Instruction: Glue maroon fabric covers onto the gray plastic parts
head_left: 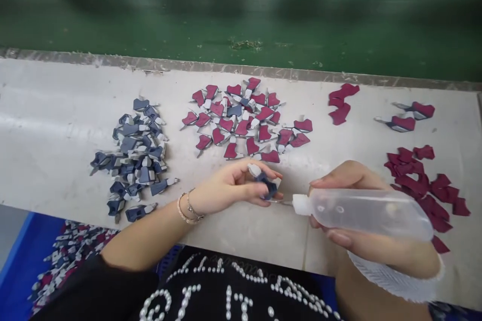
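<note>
My left hand (229, 188) pinches a small dark-blue and light-grey plastic part (268, 184) between thumb and fingers. My right hand (350, 180) is wrapped round a translucent squeeze bottle (369, 210) held almost level. Its white cap (301, 204) carries a thin needle tip that points left at the blue part; whether the tip touches it I cannot tell. Beyond my hands lies a group of similar parts with maroon pieces on them (243, 125). Left of my left hand is a heap of blue-grey parts (137, 153). Loose maroon pieces (410, 180) lie beside my right hand.
Across the far side of the white table (56, 110) runs a green belt-like surface (188, 20) behind a metal edge. A few maroon pieces (341, 105) and two maroon-topped parts (401, 123) rest at the right. Below left, a blue bin (22, 241) holds many parts.
</note>
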